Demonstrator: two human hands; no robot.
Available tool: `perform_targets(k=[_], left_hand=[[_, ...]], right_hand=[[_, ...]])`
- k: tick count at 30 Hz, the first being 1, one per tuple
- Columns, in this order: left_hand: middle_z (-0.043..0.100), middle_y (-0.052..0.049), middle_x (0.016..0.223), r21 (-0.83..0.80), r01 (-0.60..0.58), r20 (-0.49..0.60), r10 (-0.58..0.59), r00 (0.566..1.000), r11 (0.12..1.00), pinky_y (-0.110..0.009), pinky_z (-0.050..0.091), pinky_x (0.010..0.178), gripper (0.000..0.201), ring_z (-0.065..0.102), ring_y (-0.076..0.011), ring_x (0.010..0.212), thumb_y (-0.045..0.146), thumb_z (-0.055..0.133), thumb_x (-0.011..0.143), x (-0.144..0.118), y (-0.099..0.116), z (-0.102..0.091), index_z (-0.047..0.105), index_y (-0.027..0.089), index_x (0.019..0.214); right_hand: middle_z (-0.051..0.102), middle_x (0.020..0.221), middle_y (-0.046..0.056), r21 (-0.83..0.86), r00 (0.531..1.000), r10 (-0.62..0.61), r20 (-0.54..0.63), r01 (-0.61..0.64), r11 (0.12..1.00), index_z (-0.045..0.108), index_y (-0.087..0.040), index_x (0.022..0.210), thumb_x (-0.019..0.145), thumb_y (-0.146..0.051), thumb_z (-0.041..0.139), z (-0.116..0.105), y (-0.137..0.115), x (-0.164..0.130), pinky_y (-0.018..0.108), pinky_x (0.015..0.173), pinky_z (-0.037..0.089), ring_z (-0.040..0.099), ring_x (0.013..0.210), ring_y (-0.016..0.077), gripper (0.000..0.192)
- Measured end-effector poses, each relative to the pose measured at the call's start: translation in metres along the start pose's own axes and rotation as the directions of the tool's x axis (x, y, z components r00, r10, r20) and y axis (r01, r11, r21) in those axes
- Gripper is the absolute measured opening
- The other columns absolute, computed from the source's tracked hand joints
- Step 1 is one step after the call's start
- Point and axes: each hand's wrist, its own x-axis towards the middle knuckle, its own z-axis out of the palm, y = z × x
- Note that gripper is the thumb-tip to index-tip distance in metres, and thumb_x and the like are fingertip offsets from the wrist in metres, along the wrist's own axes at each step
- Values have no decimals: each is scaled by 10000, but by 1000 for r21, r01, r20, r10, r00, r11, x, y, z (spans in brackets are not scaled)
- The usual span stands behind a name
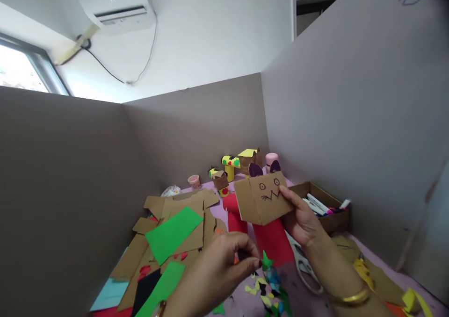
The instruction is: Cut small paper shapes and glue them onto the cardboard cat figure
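My right hand point(305, 221) grips a small cardboard box point(266, 198) with a drawn cat face and dark purple ears, raised above the table and tilted. My left hand point(228, 265) is lower and to the left, its thumb and index finger pinched together. Whatever lies between those fingertips is too small to make out. Right beside them is a green paper star point(266, 261). Below it lie colourful paper scraps point(261, 286). Red paper tubes point(271, 240) lie behind and partly beneath the box.
Cardboard pieces point(189, 202) and green paper sheets point(173, 235) cover the left side. White-handled scissors point(307, 270) lie at right, near a cardboard tray point(336, 221) of markers. Decorated yellow tubes point(229, 169) and a pink jar point(271, 160) stand at the back. Grey partitions point(203, 125) surround the table.
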Motion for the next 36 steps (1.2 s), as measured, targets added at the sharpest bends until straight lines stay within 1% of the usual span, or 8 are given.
perform_targets(k=[3,7,12,18,23,25,30,36], left_hand=[[616,37,599,122,-57,68,49,996,991,-201,366,534,181,521,-110,523,106,560,757,6,11,-3,693,204,684],[629,12,622,290,-119,133,83,988,950,-209,370,541,243,543,-119,552,53,522,770,17,20,0,693,183,656],[654,-2,651,357,-209,210,140,968,911,-206,398,572,229,584,-130,612,49,544,783,23,22,4,692,176,663],[670,-14,623,455,-258,210,179,961,853,-234,395,556,239,580,-143,568,52,546,779,27,17,8,689,182,638],[645,9,548,395,-311,157,270,950,864,-238,363,513,263,533,-130,493,78,552,769,28,13,9,672,214,577],[638,16,537,386,-301,157,260,953,872,-238,362,523,266,522,-123,487,92,548,772,28,11,9,666,212,567],[662,22,596,476,-235,237,133,962,848,-237,372,594,228,544,-112,553,81,543,775,29,9,9,666,184,612],[673,30,623,524,-224,239,110,965,822,-264,375,673,206,556,-119,616,80,571,772,29,7,11,656,192,622]], right_hand=[[774,777,-7,39,1000,4,7,-5,999,679,-224,881,683,-330,725,-3,1,-6,369,786,517,678,866,260,229],[772,842,-31,81,999,-13,32,11,997,680,-252,906,702,-341,709,-5,5,-11,356,818,510,662,918,249,224],[764,914,-6,117,999,-20,46,14,993,666,-239,993,707,-315,702,-5,8,-13,383,836,509,650,957,266,298],[752,966,14,149,999,3,33,-8,989,676,-230,915,712,-313,701,-3,10,-13,396,835,511,641,975,274,221],[737,1026,-2,192,999,-8,40,0,981,682,-237,919,695,-265,721,-5,12,-12,367,830,510,631,987,259,229],[739,1021,-7,207,999,-13,48,3,978,683,-240,934,697,-256,724,-5,13,-12,357,821,510,630,985,252,241],[755,959,-11,233,997,-8,76,-10,973,693,-240,937,722,-270,718,-3,13,-14,334,812,502,634,964,230,218],[769,826,-7,242,997,11,82,-30,970,711,-225,903,739,-266,719,-2,13,-15,321,805,493,645,928,218,170]])
